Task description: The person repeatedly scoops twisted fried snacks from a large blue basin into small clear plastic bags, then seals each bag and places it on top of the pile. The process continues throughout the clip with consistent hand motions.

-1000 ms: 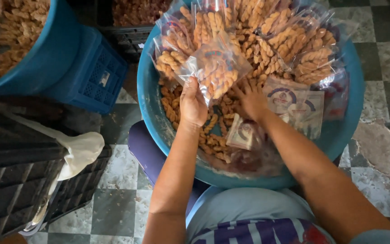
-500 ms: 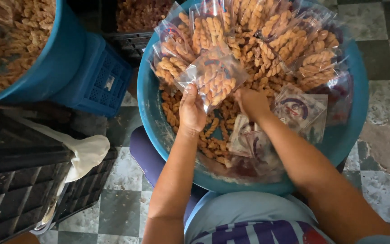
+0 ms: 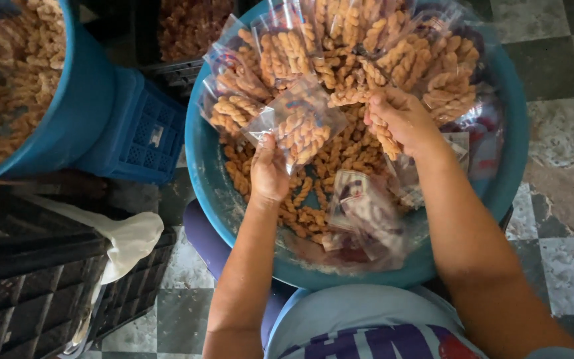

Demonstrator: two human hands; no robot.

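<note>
Across the person's lap sits a wide blue basin (image 3: 224,199) of loose twisted fried snacks (image 3: 313,199), with filled clear bags (image 3: 267,60) stacked at its far side. Over it, the left hand (image 3: 268,174) pinches the lower edge of 1 small clear bag (image 3: 300,126), partly filled; it looks light, crinkly, slippery and brittle inside, best gripped at the open film. Apart from it, the right hand (image 3: 400,119) closes on a few twists. Underneath lies checkered tile floor (image 3: 566,233), beside a blue crate (image 3: 141,133).
</note>
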